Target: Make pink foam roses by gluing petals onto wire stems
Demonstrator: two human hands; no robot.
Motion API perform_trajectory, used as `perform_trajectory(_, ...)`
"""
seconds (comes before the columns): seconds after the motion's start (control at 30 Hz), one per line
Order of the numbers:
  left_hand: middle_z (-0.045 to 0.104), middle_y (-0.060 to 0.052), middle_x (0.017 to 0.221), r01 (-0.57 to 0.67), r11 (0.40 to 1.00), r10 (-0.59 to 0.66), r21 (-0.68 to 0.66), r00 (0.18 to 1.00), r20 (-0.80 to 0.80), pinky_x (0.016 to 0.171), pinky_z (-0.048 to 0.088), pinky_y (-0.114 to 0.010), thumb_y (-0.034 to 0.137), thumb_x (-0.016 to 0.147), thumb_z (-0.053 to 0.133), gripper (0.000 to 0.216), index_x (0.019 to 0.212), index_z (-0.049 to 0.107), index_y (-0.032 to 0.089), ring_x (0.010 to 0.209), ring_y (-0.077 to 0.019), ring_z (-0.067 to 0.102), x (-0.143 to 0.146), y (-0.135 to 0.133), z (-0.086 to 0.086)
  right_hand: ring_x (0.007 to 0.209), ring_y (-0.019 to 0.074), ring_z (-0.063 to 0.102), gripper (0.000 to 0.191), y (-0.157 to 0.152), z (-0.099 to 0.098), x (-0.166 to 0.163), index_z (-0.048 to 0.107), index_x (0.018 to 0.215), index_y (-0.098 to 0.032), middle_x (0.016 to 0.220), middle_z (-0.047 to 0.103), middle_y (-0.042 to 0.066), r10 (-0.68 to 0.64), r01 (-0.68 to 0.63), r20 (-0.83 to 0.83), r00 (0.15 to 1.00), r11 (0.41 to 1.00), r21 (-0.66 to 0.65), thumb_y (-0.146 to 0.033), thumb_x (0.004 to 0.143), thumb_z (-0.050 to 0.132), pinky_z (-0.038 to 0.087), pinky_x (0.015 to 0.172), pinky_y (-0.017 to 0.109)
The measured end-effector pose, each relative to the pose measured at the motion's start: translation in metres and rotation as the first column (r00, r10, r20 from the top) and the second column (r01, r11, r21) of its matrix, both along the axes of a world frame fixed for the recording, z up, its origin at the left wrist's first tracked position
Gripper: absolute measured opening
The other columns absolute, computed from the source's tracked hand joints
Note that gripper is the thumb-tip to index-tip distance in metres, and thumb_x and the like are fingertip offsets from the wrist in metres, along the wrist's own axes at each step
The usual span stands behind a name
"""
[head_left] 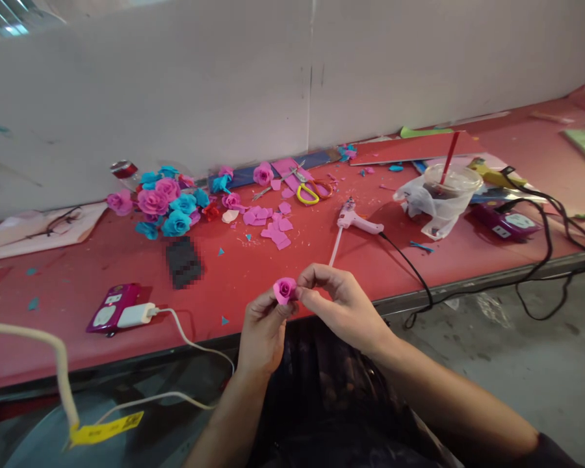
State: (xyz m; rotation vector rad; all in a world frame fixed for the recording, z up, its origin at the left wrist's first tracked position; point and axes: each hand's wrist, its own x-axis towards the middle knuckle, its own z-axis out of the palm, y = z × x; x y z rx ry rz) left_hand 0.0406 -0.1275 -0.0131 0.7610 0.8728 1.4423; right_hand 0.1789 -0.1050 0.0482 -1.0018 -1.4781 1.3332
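A small pink paper rose (pixel 285 290) is held just over the table's front edge. My left hand (pixel 264 331) grips its underside between thumb and fingers. From the right, my right hand (pixel 344 305) pinches a petal at the flower's edge with thumb and forefinger. Beyond my hands lie loose pink paper petals (pixel 277 233) on the red table (pixel 214 273). A pink hot glue gun (pixel 358 220) with a glue stick in its back rests to the right of them. Yellow-handled scissors (pixel 306 192) lie farther back.
Pink and blue paper roses (pixel 168 201) stand bunched at the back left. A purple power strip (pixel 114 309) with a white charger is at the front left. On the right are a plastic cup (pixel 451 179) with a straw, another purple power strip (pixel 509 221) and black cables (pixel 548 244).
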Motion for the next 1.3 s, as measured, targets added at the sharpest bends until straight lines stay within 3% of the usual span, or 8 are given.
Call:
perform_trajectory(0.43,0.066,-0.001,0.064,-0.011,0.997,0.014,-0.072,0.999,0.046,0.062,0.043,-0.026,0.03,0.062,0.083,0.014,0.069,0.076,0.021,0.06,-0.01,0.053,0.0,0.001,0.007,0.065,0.0109,0.053,0.011,0.008,0.004,0.007,0.056,0.07,-0.018,0.066,0.056,-0.003,0.043,-0.043,-0.026,0.999,0.999,-0.002,-0.02,0.081,0.055,0.043,0.067,0.025)
perform_trajectory(0.53,0.065,-0.002,0.064,0.056,0.995,-0.053,-0.083,0.998,0.034,0.06,0.04,-0.026,0.033,0.065,0.082,0.016,0.068,0.075,0.018,0.058,-0.0099,0.051,-0.003,0.001,0.008,0.068,0.0109,0.052,0.011,0.018,0.009,0.013,0.059,0.074,-0.017,0.07,0.057,-0.002,0.07,-0.07,-0.033,0.997,0.998,0.006,-0.025,0.082,0.057,0.042,0.068,0.025)
perform_trajectory(0.6,0.063,-0.002,0.062,0.127,0.99,-0.127,-0.069,0.992,0.009,0.057,0.037,-0.025,0.034,0.069,0.079,0.018,0.069,0.075,0.017,0.056,-0.0087,0.047,-0.004,0.001,0.01,0.071,0.0112,0.054,0.012,0.029,0.019,0.016,0.062,0.078,-0.016,0.074,0.06,-0.002,0.164,-0.165,-0.028,0.986,0.986,-0.009,-0.027,0.081,0.058,0.042,0.07,0.025)
perform_trajectory(0.67,0.061,-0.001,0.059,0.182,0.982,-0.183,-0.051,0.983,-0.023,0.056,0.034,-0.025,0.034,0.072,0.077,0.019,0.069,0.074,0.016,0.055,-0.0081,0.045,-0.006,0.001,0.011,0.072,0.0117,0.055,0.012,0.04,0.031,0.018,0.064,0.079,-0.015,0.076,0.062,-0.001,0.339,-0.338,0.013,0.941,0.94,-0.051,-0.027,0.08,0.06,0.042,0.07,0.025)
perform_trajectory(0.77,0.062,-0.002,0.061,0.232,0.972,-0.234,-0.039,0.97,-0.065,0.057,0.033,-0.025,0.035,0.073,0.076,0.019,0.069,0.074,0.017,0.057,-0.009,0.046,-0.006,0.0,0.014,0.07,0.0114,0.056,0.009,0.053,0.047,0.02,0.064,0.076,-0.015,0.072,0.062,-0.001,0.571,-0.562,0.079,0.817,0.82,-0.109,-0.022,0.078,0.06,0.044,0.07,0.025)
perform_trajectory(0.87,0.064,-0.004,0.064,0.27,0.963,-0.271,-0.026,0.956,-0.111,0.057,0.032,-0.026,0.036,0.075,0.074,0.02,0.07,0.075,0.016,0.057,-0.0099,0.046,-0.006,-0.002,0.015,0.066,0.0103,0.056,0.008,0.057,0.053,0.021,0.062,0.073,-0.015,0.068,0.061,-0.002,0.648,-0.637,0.125,0.752,0.762,-0.118,-0.02,0.079,0.06,0.045,0.069,0.024)
perform_trajectory(1.1,0.063,-0.003,0.062,0.34,0.94,-0.339,-0.018,0.929,-0.15,0.059,0.031,-0.025,0.033,0.078,0.071,0.017,0.074,0.076,0.018,0.059,-0.01,0.047,-0.01,-0.005,0.015,0.072,0.0107,0.06,0.009,0.053,0.053,0.023,0.067,0.076,-0.015,0.075,0.066,-0.001,0.546,-0.588,0.331,0.769,0.809,0.03,-0.017,0.081,0.059,0.045,0.072,0.024)
perform_trajectory(1.3,0.063,-0.003,0.063,0.356,0.934,-0.358,-0.039,0.922,-0.149,0.058,0.032,-0.025,0.034,0.077,0.072,0.018,0.073,0.076,0.017,0.058,-0.0096,0.046,-0.01,-0.006,0.016,0.075,0.0109,0.061,0.008,0.051,0.051,0.027,0.067,0.08,-0.015,0.079,0.068,-0.001,0.421,-0.513,0.374,0.826,0.837,0.192,-0.018,0.082,0.06,0.046,0.074,0.024)
